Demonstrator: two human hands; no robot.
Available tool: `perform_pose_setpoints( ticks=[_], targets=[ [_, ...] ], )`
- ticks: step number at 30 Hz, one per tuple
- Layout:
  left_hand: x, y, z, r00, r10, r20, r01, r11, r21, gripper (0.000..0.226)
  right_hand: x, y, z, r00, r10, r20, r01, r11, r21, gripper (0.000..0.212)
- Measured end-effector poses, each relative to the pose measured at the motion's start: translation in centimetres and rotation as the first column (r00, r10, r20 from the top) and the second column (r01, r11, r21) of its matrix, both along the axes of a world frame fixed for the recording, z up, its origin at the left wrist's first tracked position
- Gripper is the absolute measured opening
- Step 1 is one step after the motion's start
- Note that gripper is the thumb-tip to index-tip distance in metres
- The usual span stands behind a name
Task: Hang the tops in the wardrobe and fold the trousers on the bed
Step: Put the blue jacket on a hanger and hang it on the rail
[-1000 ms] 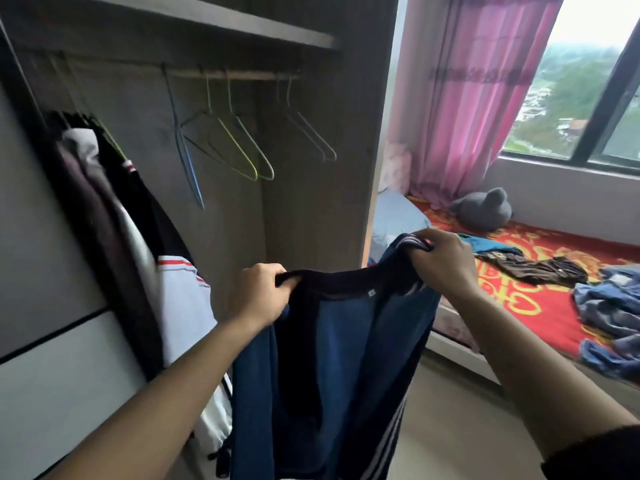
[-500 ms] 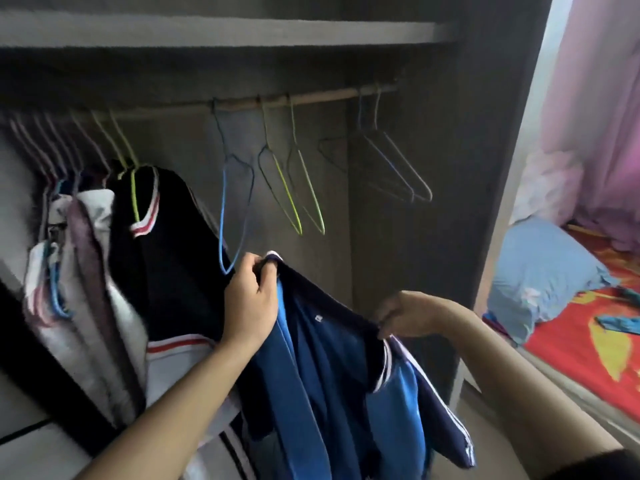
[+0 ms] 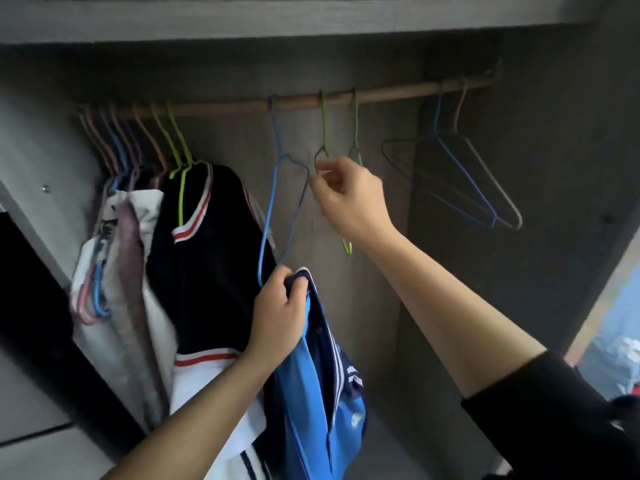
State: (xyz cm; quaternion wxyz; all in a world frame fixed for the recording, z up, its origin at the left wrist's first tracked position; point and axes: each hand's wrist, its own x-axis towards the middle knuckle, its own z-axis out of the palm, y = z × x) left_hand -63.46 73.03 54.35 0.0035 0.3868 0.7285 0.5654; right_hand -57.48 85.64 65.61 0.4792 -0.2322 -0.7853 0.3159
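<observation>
Wardrobe (image 3: pixel 519 237), rail (image 3: pixel 381 95) at 12 o'clock.
Left hand (image 3: pixel 280 317) grips blue top (image 3: pixel 311 393); right hand (image 3: pixel 349 199) pinches green hanger (image 3: pixel 323 133); clothes (image 3: pixel 194 258) at 9 o'clock.

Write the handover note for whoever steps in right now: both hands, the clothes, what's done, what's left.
Left hand: grip shut on the collar of the blue top, which hangs below it in front of the open wardrobe.
Right hand: raised to the empty green hangers on the rail, fingers pinching at one; whether it is fully grasped is not clear.
An empty blue hanger hangs just left of them; two more sit at the rail's right end.
Done: several tops already hang at the left, including a dark top.
Left: take a hanger off, thread the blue top, hook it on the rail. The trousers and bed are barely in view.
</observation>
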Motion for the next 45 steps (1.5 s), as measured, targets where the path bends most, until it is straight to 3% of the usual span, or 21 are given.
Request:
perform_pose_setpoints(
  ticks=[2,4,5,6,8,9,12,14,18,21,25,28,31,36,39,45],
  targets=[
    [-1.0,-0.7,-0.6,1.0,-0.02,0.004,0.02,1.0,-0.018,0.031,-3.0,-1.1,0.3,0.989,0.132,0.062,-0.114,0.966,-0.233,0.063],
    [-2.2,-1.3,-1.2,0.999,-0.037,0.017,0.037,0.999,-0.029,0.032,-5.6,-2.3,0.3,0.957,0.281,0.078,-0.201,0.831,-0.519,0.09],
    [-2.7,-1.5,-1.4,0.998,-0.048,0.03,0.049,0.998,-0.032,0.032,-6.6,-2.8,0.1,0.933,0.355,0.062,-0.24,0.739,-0.63,0.093],
    [-3.2,-1.7,-1.7,0.997,-0.061,0.043,0.063,0.997,-0.036,0.032,-7.4,-3.0,-0.1,0.915,0.404,0.009,-0.28,0.651,-0.706,0.086],
    [-4.1,-2.0,-2.1,0.995,-0.088,0.038,0.09,0.995,-0.034,0.032,-8.9,-2.9,-0.4,0.902,0.4,-0.164,-0.377,0.542,-0.751,0.041],
    [-4.6,-2.1,-2.4,0.995,-0.102,0.017,0.103,0.994,-0.03,0.032,-9.5,-2.7,-0.2,0.917,0.336,-0.215,-0.378,0.562,-0.736,0.014],
    [-5.9,-2.2,-3.0,0.991,-0.131,-0.019,0.131,0.991,-0.026,0.033,-9.8,-1.4,0.8,0.982,0.117,-0.15,-0.184,0.787,-0.589,0.017],
    [-6.6,-2.0,-3.6,0.99,-0.139,-0.022,0.138,0.989,-0.042,0.032,-9.0,-0.8,1.7,0.99,0.104,-0.09,-0.135,0.872,-0.471,0.016],
    [-7.2,-1.4,-4.2,0.989,-0.145,0.018,0.146,0.987,-0.067,0.03,-4.9,-0.8,0.6,0.999,-0.037,0.036,0.044,0.98,-0.195,0.037],
    [-7.5,-0.5,-4.7,0.991,-0.121,0.058,0.125,0.989,-0.077,0.03,0.0,-2.8,-4.1,0.994,-0.108,-0.015,0.105,0.989,-0.106,0.033],
    [-7.3,0.6,-6.6,0.99,-0.138,0.001,0.137,0.981,-0.135,0.03,6.0,-5.5,-11.6,0.997,-0.082,-0.015,0.077,0.973,-0.219,0.023],
    [-7.0,1.7,-8.7,0.984,-0.174,-0.034,0.162,0.96,-0.227,0.027,10.5,-7.3,-15.8,0.982,-0.186,0.01,0.184,0.957,-0.226,0.021],
    [-6.4,3.0,-10.4,0.976,-0.21,-0.059,0.175,0.913,-0.368,0.009,15.5,-9.9,-19.1,0.962,-0.27,0.025,0.268,0.933,-0.24,0.022],
    [-4.5,5.7,-11.9,0.938,-0.315,-0.142,0.188,0.809,-0.557,0.03,23.1,-13.2,-22.5,0.908,-0.381,0.177,0.401,0.911,-0.097,0.022],
    [-2.9,7.0,-11.6,0.936,-0.321,-0.144,0.186,0.799,-0.571,0.028,26.1,-14.7,-22.9,0.879,-0.393,0.271,0.42,0.906,-0.047,0.033],
    [2.2,8.3,-9.5,0.904,-0.396,-0.162,0.264,0.814,-0.517,0.025,25.4,-14.3,-24.3,0.869,-0.374,0.325,0.426,0.898,-0.107,0.031]
  ],
)
